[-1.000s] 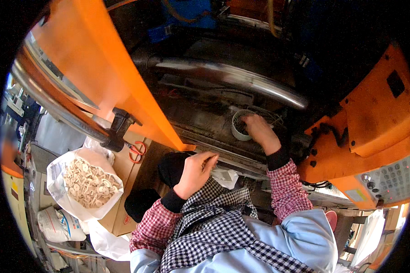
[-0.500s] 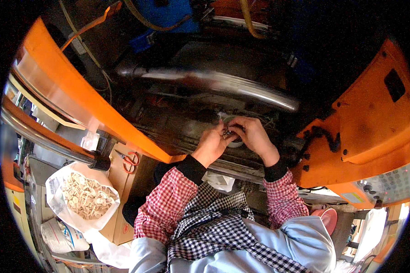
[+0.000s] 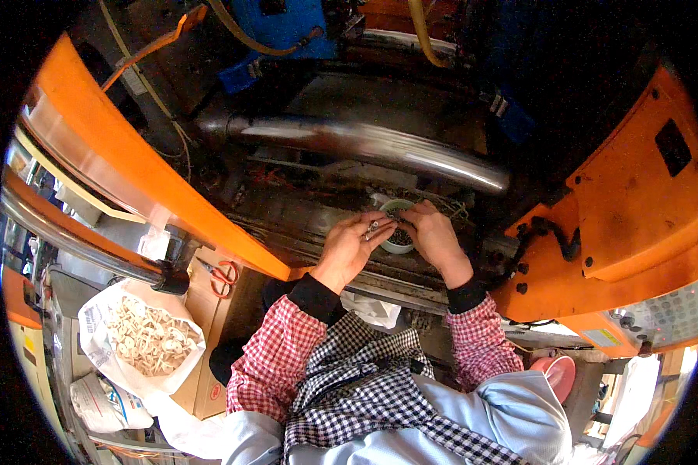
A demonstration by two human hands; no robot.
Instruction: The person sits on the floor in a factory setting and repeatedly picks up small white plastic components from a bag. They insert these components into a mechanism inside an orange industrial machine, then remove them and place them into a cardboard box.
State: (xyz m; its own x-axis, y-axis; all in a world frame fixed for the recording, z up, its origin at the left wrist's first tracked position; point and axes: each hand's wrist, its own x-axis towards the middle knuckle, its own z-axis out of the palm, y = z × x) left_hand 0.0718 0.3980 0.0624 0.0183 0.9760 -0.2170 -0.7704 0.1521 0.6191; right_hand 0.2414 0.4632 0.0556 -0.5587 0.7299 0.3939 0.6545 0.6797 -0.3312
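I hold metal bits (image 3: 374,226) in my bent left hand (image 3: 349,246). At its three o'clock, my right hand (image 3: 436,236) is by the cup (image 3: 399,249); I can't tell its pinch.

- Small metal pieces (image 3: 374,227): silvery with dark parts, loosely grouped; they are resting against the fingers of the half-curled left hand (image 3: 347,245), near the fingertips of the right hand (image 3: 434,236). Their exact shape and number are remaining too small to tell.
- Round cup (image 3: 399,249): pale, open-topped, standing upright beneath the fingertips of both hands, which are partly hiding its rim.
- Small dark pieces (image 3: 400,235): heaping loosely inside the cup, just below the right fingertips.
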